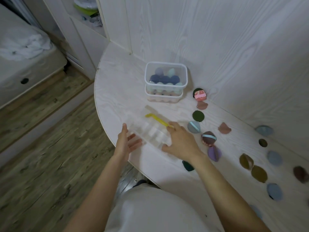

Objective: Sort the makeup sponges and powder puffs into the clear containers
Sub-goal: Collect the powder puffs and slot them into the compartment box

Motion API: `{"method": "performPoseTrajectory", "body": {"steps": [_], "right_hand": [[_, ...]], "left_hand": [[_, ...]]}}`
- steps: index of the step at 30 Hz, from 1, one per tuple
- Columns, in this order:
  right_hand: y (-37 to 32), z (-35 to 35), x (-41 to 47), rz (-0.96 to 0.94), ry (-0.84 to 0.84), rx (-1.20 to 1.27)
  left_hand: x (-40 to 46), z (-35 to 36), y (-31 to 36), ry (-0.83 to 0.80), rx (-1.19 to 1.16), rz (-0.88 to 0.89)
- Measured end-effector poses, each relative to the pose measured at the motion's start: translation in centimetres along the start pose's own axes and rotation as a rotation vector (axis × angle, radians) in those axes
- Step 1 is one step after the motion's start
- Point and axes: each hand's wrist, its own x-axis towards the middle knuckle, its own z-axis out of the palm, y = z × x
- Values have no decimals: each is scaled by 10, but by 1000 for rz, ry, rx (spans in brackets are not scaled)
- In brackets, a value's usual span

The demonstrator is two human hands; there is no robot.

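Note:
A long clear container (147, 129) with dividers and a yellow handle (158, 120) lies near the table's front edge. My right hand (181, 142) rests on its right end, fingers spread over it. My left hand (127, 141) is open at its left end, fingers apart and close to the wall; contact is unclear. Behind it, two clear tubs (165, 82) stand stacked, filled with blue, teal and pink makeup sponges. Several powder puffs lie loose to the right, among them a dark green one (198, 116), a grey-blue one (193, 126) and a purple one (214, 153).
The white wood-grain table (120, 91) has a curved left edge dropping to a wooden floor. A white panelled wall (234, 47) closes the back and right. More puffs spread toward the right edge of the view. A bed stands at far left.

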Motion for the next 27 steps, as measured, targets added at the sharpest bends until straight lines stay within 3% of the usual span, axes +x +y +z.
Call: {"method": "performPoseTrajectory", "body": {"steps": [4, 6, 8, 11, 16, 21, 24, 27], "right_hand": [[30, -36, 18, 33, -8, 471], [43, -39, 34, 31, 38, 548], [53, -37, 52, 59, 135, 515], [60, -28, 80, 5, 279, 230], [51, -24, 70, 148, 243, 106], [42, 19, 6, 353, 135, 384], [43, 35, -5, 392, 252, 503], [53, 37, 0, 367, 248, 502]], "left_hand": [[8, -6, -4, 131, 402, 214], [11, -14, -2, 199, 627, 392], [11, -23, 3, 197, 798, 581], [15, -37, 8, 31, 1094, 814], [18, -64, 3, -49, 1459, 893], [6, -58, -5, 124, 1583, 908], [2, -41, -11, 219, 1589, 918], [3, -26, -16, 247, 1556, 884]]}}
